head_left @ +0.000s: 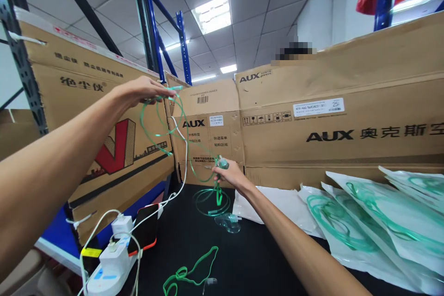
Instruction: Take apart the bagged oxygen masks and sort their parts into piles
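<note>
left hand (140, 91) raised, pinching green oxygen tubing (163, 122) loops | right hand (231, 175) lower, gripping tubing's connector end | clear mask (229, 221) hangs below right grip, over black table (243, 259) | sealed packs (374, 222) right of it

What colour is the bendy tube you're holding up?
Green, see-through tubing; clearest in the head view.

cardboard boxes (340, 115) | power strip (109, 268) | phone (145, 231) (orange edge) | sealed pouches (381, 226)

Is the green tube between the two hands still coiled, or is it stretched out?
Partly uncoiled. The green tube hangs in loose loops between the raised left hand and the right hand; more loops lie on the black table.
</note>
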`<state>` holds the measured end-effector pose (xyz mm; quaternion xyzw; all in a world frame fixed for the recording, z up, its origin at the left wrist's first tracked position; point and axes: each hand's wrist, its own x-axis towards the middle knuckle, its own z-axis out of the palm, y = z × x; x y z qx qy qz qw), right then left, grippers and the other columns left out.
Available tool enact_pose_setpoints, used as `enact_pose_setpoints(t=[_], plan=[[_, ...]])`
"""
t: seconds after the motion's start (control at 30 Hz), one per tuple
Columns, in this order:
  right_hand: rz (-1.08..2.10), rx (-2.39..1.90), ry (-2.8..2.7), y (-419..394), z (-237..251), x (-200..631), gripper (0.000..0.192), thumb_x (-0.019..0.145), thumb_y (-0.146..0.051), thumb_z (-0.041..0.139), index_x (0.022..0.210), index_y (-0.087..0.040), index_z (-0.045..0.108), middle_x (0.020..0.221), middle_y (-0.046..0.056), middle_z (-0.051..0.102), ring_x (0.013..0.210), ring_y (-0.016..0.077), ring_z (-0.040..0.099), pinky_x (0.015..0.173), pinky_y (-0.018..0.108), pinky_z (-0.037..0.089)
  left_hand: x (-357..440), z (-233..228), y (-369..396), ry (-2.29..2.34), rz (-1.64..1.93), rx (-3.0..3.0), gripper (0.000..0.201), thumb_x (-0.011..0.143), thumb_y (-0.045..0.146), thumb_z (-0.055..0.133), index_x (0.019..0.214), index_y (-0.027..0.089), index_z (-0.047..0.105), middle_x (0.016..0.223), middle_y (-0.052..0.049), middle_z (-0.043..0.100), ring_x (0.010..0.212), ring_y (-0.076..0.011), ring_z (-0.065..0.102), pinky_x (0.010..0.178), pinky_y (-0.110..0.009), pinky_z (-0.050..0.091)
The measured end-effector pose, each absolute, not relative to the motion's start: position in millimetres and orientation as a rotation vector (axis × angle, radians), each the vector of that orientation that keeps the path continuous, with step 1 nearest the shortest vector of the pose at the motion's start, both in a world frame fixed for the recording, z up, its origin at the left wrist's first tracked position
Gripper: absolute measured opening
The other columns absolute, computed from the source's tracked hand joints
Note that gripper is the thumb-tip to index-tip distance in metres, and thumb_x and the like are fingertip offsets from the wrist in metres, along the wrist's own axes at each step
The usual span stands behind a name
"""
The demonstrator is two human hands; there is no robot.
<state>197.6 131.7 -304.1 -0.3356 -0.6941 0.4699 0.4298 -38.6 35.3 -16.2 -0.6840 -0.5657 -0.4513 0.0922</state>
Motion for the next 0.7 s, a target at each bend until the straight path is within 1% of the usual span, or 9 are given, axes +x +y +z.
enact_pose_setpoints(t=[0.1,0.17,0.2,0.27,0.33,0.47,0.57,0.7], plan=[[1.192,-0.923,-1.767,137.5,-317.2,201.7,0.029,0.099,-0.033,0.065,0.123,-0.016,0.063,0.116,0.008,0.068,0.093,0.0198,0.069,0.078,0.038,0.061,-43.9,-27.9,38.3,-1.921,-1.291,-2.093,0.035,0.080,0.049,0.081,0.090,0.016,0.083,0.085,-0.010,0.075,0.085,-0.0240,0.067,0.071,-0.032,0.046],[1.192,-0.952,-1.796,138.8,-321.2,204.8,0.028,0.099,-0.033,0.066,0.121,-0.015,0.064,0.112,0.007,0.069,0.089,0.0186,0.070,0.075,0.036,0.061,-43.9,-36.3,40.3,-2.022,-1.323,-2.131,0.033,0.086,0.051,0.073,0.088,0.020,0.083,0.096,-0.010,0.078,0.090,-0.0226,0.068,0.069,-0.028,0.045],[1.183,-0.961,-1.805,138.9,-321.6,206.2,0.027,0.099,-0.033,0.066,0.120,-0.015,0.064,0.111,0.007,0.069,0.088,0.0182,0.070,0.075,0.035,0.061,-43.2,-40.5,41.9,-2.058,-1.344,-2.135,0.033,0.087,0.051,0.072,0.086,0.020,0.083,0.098,-0.011,0.079,0.090,-0.0224,0.069,0.068,-0.027,0.044],[1.145,-0.977,-1.805,138.6,-318.8,208.4,0.028,0.099,-0.033,0.065,0.121,-0.015,0.064,0.111,0.007,0.069,0.088,0.0183,0.069,0.075,0.035,0.061,-41.2,-48.3,46.8,-2.092,-1.376,-2.116,0.032,0.086,0.049,0.072,0.082,0.019,0.082,0.094,-0.012,0.079,0.085,-0.0220,0.068,0.064,-0.027,0.044],[1.089,-0.985,-1.793,137.7,-311.7,209.9,0.029,0.099,-0.033,0.065,0.122,-0.015,0.063,0.113,0.007,0.068,0.090,0.0189,0.069,0.076,0.036,0.061,-39.2,-54.5,52.7,-2.091,-1.434,-2.097,0.029,0.087,0.045,0.071,0.080,0.018,0.080,0.088,-0.011,0.079,0.076,-0.0196,0.066,0.061,-0.026,0.043],[0.975,-0.978,-1.785,133.9,-289.8,214.2,0.029,0.099,-0.033,0.065,0.123,-0.016,0.063,0.115,0.007,0.068,0.091,0.0195,0.069,0.078,0.038,0.061,-35.4,-60.1,60.8,-1.989,-1.606,-2.096,0.026,0.093,0.036,0.066,0.081,0.016,0.077,0.082,-0.009,0.076,0.065,-0.0145,0.059,0.060,-0.026,0.043],[0.901,-0.988,-1.790,130.0,-272.4,220.8,0.029,0.099,-0.033,0.066,0.122,-0.016,0.063,0.113,0.007,0.068,0.089,0.0188,0.069,0.076,0.037,0.061,-31.3,-57.0,60.7,-1.874,-1.725,-2.117,0.027,0.099,0.030,0.059,0.083,0.016,0.074,0.086,-0.008,0.074,0.066,-0.0122,0.059,0.064,-0.026,0.046],[0.831,-0.976,-1.807,126.1,-251.9,228.3,0.025,0.099,-0.032,0.066,0.116,-0.015,0.065,0.107,0.005,0.069,0.084,0.0169,0.069,0.072,0.034,0.060,-23.0,-43.9,53.9,-1.702,-1.830,-2.135,0.028,0.106,0.023,0.050,0.090,0.013,0.071,0.096,-0.009,0.073,0.069,-0.0088,0.059,0.071,-0.025,0.047]])
